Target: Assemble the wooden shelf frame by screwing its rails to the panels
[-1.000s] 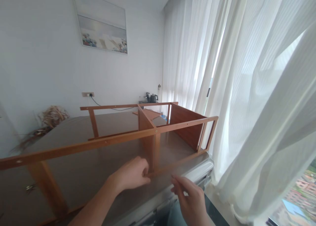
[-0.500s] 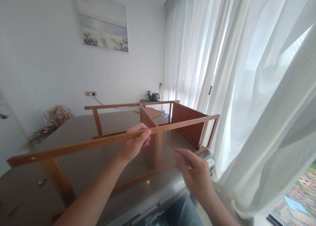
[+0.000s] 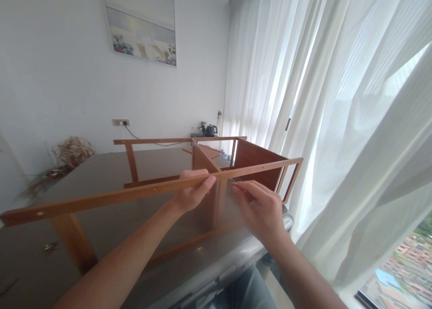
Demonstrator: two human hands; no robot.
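A long wooden rail (image 3: 111,199) forms the near side of a reddish-brown wooden shelf frame (image 3: 256,169), which stands on a dark metal-topped table. My left hand (image 3: 192,194) is closed around the rail, just left of an upright wooden divider panel (image 3: 202,167). My right hand (image 3: 259,208) is beside the rail's joint with the divider. Its thumb and fingers pinch a small metal screw (image 3: 234,181), whose tip is close to the rail's underside. Whether the screw touches the wood is hard to tell.
The dark tabletop (image 3: 101,174) extends under the frame, with small metal bits (image 3: 51,246) lying on its left. A dried plant bundle (image 3: 72,154) is beyond it, a kettle (image 3: 211,130) stands at the far end, and white curtains (image 3: 337,120) hang to the right.
My right hand has risen toward the rail and now sits close to the joint with the screw. My left hand stays on the rail, and the view has shifted slightly.
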